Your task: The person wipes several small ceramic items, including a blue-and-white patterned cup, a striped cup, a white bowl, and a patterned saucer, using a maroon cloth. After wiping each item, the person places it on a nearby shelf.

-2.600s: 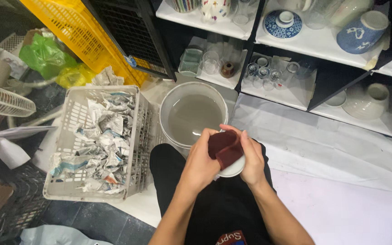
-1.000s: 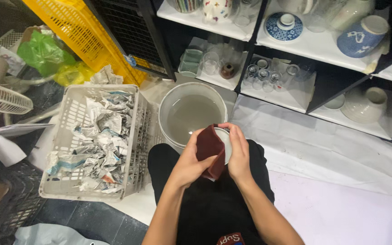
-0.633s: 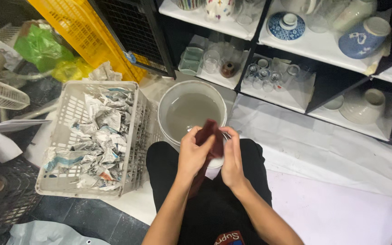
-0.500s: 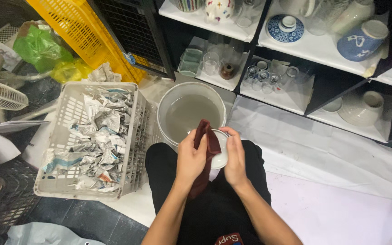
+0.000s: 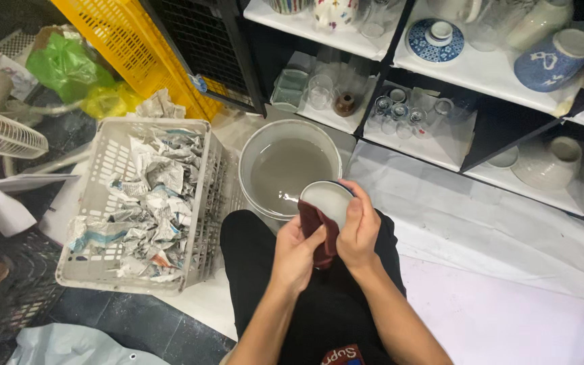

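the white sheet (image 5: 508, 230) covers the floor on the right, below the black shelving (image 5: 481, 122) stocked with bowls and glasses; a grey crate (image 5: 103, 169) of crumpled newspaper sits to the left, a yellow crate (image 5: 123, 40) behind it. the round basin (image 5: 251, 162) of cloudy water stands just ahead of the knees. since a moment ago the small white bowl (image 5: 329, 203) has turned so its pale face shows, with the dark red cloth (image 5: 319, 236) now bunched beneath rather than across it, so the wiping looks to have moved round the piece. the left hand (image 5: 295, 253) pinches the cloth; the right hand (image 5: 359, 233) curls over the bowl's rim, thumb on its face
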